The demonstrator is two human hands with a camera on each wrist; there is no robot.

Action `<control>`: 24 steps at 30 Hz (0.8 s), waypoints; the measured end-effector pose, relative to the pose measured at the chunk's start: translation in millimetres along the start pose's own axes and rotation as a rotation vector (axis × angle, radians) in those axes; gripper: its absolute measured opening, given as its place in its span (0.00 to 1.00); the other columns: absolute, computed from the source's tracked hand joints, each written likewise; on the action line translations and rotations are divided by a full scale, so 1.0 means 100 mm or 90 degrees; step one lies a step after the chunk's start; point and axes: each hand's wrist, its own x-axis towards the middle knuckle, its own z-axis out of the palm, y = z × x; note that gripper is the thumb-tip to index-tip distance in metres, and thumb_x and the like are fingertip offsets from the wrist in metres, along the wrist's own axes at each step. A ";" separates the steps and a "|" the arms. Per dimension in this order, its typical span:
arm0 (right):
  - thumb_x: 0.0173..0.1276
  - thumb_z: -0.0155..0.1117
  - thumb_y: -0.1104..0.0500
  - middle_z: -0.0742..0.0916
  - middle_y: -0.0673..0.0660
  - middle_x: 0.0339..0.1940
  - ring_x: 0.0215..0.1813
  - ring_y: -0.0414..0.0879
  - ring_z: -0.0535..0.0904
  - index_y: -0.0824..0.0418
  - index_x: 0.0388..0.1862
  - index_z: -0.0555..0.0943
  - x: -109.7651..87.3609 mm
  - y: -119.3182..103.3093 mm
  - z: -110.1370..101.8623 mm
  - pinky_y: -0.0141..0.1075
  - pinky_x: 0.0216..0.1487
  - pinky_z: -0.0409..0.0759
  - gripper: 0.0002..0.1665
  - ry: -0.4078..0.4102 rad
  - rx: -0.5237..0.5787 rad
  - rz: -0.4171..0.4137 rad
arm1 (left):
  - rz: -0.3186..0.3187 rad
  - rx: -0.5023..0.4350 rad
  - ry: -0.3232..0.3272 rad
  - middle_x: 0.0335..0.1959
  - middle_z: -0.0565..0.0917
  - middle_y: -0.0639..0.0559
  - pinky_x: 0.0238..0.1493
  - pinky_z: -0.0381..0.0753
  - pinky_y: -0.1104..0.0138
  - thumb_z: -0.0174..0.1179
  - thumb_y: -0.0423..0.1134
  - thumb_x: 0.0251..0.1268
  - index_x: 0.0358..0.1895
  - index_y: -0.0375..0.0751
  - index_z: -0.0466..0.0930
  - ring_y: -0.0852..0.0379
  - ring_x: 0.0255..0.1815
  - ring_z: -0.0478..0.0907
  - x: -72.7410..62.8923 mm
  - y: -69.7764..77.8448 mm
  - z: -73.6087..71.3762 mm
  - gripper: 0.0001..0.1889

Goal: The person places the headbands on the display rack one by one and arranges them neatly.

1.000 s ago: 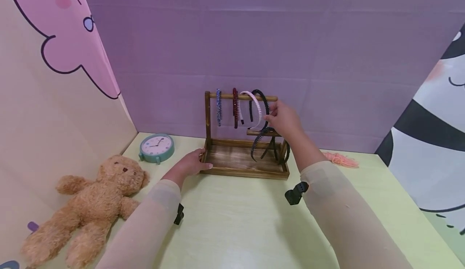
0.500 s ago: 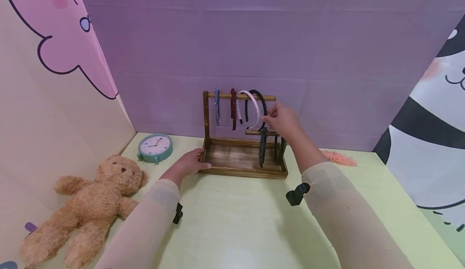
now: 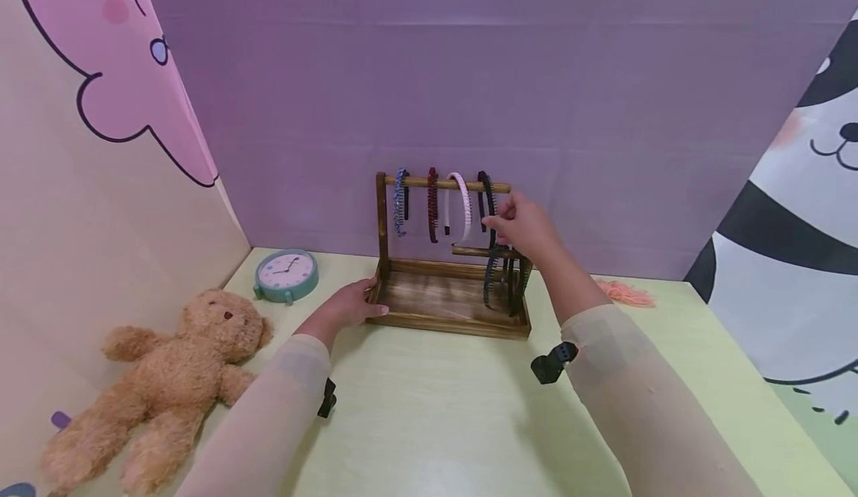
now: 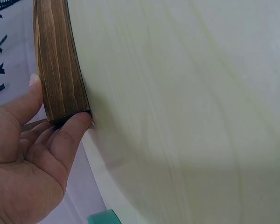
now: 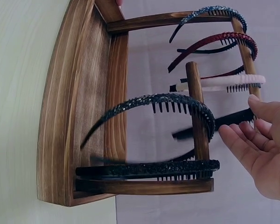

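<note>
A wooden headband rack (image 3: 442, 325) stands on the table, with a tray base and two bars. My left hand (image 3: 348, 303) grips the left end of its tray, thumb on one side and fingers on the other in the left wrist view. From the upper bar (image 5: 246, 53) hang blue (image 3: 399, 203), red (image 3: 432, 206) and pale pink (image 3: 467, 210) toothed headbands and a black headband (image 5: 231, 119). My right hand (image 3: 526, 229) pinches the black one between thumb and fingers. Two dark glittery headbands (image 5: 154, 99) hang on the lower bar (image 5: 194, 79).
A teal round clock (image 3: 287, 277) and a brown teddy bear (image 3: 181, 370) lie on the table to the left. Pink yarn (image 3: 626, 293) lies at the back right. A purple cloth backdrop (image 3: 469, 72) rises behind the rack.
The black headband on the upper bar has shifted right, away from the pale pink one, and turned more edge-on. The front headband on the lower bar has swung round. My left hand stays in place.
</note>
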 end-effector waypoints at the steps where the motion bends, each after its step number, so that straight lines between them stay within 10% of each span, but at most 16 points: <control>1: 0.72 0.61 0.47 0.80 0.61 0.48 0.45 0.56 0.85 0.62 0.53 0.67 0.00 0.01 -0.01 0.45 0.48 0.84 0.24 0.002 0.003 -0.002 | -0.001 -0.002 -0.002 0.77 0.59 0.40 0.76 0.55 0.47 0.64 0.48 0.65 0.79 0.48 0.52 0.40 0.78 0.53 0.00 0.00 0.01 0.42; 13: 0.71 0.57 0.37 0.80 0.61 0.50 0.47 0.55 0.80 0.62 0.58 0.70 -0.17 0.18 -0.15 0.48 0.50 0.79 0.33 0.037 -0.018 -0.015 | 0.008 0.009 -0.008 0.77 0.59 0.39 0.76 0.55 0.48 0.64 0.49 0.66 0.79 0.46 0.51 0.40 0.78 0.53 0.05 0.08 0.05 0.42; 24: 0.70 0.52 0.31 0.80 0.58 0.53 0.56 0.53 0.76 0.60 0.58 0.73 -0.83 0.27 -0.21 0.51 0.58 0.76 0.36 0.079 0.015 -0.080 | 0.011 0.031 -0.004 0.78 0.56 0.39 0.77 0.51 0.46 0.61 0.49 0.69 0.79 0.44 0.49 0.39 0.79 0.50 0.10 -0.10 0.00 0.42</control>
